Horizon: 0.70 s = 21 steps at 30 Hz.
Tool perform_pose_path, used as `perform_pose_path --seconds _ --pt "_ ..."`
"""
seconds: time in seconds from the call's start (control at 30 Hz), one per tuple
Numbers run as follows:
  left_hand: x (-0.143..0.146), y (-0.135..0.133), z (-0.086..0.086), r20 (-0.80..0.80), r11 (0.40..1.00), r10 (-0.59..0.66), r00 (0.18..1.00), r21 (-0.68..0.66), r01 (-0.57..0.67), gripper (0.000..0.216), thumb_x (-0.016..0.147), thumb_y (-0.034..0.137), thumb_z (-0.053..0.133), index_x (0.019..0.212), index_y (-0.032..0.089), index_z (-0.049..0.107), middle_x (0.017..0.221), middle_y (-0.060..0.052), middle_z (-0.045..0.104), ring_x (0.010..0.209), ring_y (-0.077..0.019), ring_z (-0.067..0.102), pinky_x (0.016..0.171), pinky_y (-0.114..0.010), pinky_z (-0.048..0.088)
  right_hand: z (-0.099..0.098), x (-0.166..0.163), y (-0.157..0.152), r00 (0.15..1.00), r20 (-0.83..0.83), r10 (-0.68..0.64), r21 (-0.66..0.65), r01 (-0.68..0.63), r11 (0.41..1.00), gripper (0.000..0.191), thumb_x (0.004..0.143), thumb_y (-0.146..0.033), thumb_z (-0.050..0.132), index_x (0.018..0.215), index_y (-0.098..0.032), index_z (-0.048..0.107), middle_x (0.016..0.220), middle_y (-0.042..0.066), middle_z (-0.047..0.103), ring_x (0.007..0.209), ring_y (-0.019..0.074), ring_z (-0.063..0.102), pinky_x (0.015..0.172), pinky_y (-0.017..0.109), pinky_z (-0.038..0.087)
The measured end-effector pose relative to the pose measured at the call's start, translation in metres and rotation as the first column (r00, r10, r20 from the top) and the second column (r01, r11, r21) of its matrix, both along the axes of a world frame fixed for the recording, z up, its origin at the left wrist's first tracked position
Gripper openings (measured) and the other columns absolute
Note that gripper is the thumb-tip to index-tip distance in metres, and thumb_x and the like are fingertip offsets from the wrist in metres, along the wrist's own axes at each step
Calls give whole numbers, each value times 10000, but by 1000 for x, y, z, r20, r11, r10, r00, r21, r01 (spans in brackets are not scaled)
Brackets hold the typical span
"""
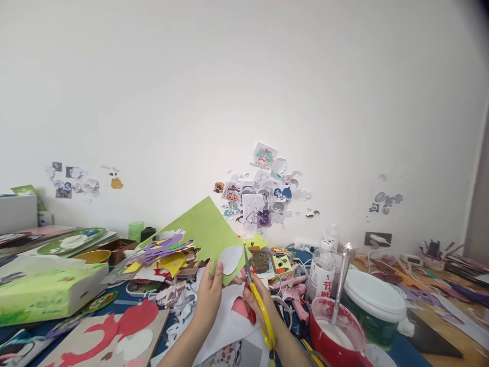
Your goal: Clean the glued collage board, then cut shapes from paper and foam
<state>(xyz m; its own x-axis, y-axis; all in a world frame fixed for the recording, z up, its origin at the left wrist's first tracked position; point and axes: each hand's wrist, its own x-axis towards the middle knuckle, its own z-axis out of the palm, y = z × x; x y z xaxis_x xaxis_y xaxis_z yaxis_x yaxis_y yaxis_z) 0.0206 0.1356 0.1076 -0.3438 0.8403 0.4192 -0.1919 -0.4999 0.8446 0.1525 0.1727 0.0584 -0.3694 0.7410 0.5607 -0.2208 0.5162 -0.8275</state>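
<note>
My left hand (209, 288) is closed on a large sheet of green paper (202, 224), its thumb pressing a white rounded paper cutout (231, 260) against the sheet's lower corner. My right hand (263, 300) grips yellow-handled scissors (263, 318) with the blades pointing up. These blades stand at the green sheet's right edge, close beside the white cutout; whether they are biting into the paper I cannot tell. Below the hands lie white paper sheets (219, 321), and a pink-red paper piece (240, 307) shows just left of the right hand.
Colored paper scraps (173, 255) are heaped at the left, behind a board (86, 336) bearing red cutouts. A red bowl (319, 311) with white paste and a spoon stands at the right, near a lidded tub (376, 311) and plastic bottles (320, 275). The wall (153, 102) rises behind.
</note>
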Motion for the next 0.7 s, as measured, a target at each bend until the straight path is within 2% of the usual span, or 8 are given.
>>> perform_pose_path --seconds 0.07,0.23,0.33,0.47,0.7 --pt "2 0 -1 -2 1000 -24 1000 3 24 406 710 553 586 901 213 470 860 -62 686 705 -220 663 631 -323 525 -1 -1 0 1000 -13 -19 13 19 1000 496 744 -636 534 983 -201 523 621 -47 368 520 93 324 506 226 284" --pt "3 -4 2 5 1000 -20 1000 -10 20 380 710 507 610 871 204 449 611 -4 666 590 -212 651 633 -328 510 -3 -5 -1 997 -49 -67 15 68 998 484 731 -639 541 927 -197 535 594 -51 367 497 86 307 471 208 262" --pt "3 -8 6 -12 1000 -12 1000 -23 12 360 716 485 609 882 191 483 568 2 660 566 -208 638 622 -323 502 0 -4 -5 997 4 -79 34 79 996 478 729 -631 543 909 -188 521 581 -62 346 484 76 289 454 198 249" --pt "0 -10 9 -58 999 20 998 -47 -23 303 737 472 586 786 179 529 495 -1 637 541 -182 603 626 -287 484 6 -3 -14 989 92 -116 58 111 992 452 705 -594 593 856 -178 502 573 -69 341 485 69 286 448 194 249" --pt "-1 -8 4 -119 992 119 986 -18 -122 282 751 452 583 673 185 532 439 22 590 532 -143 534 647 -238 450 -1 -6 -12 993 43 -109 10 108 994 410 672 -518 666 829 -176 501 550 -89 284 484 60 233 437 193 208"
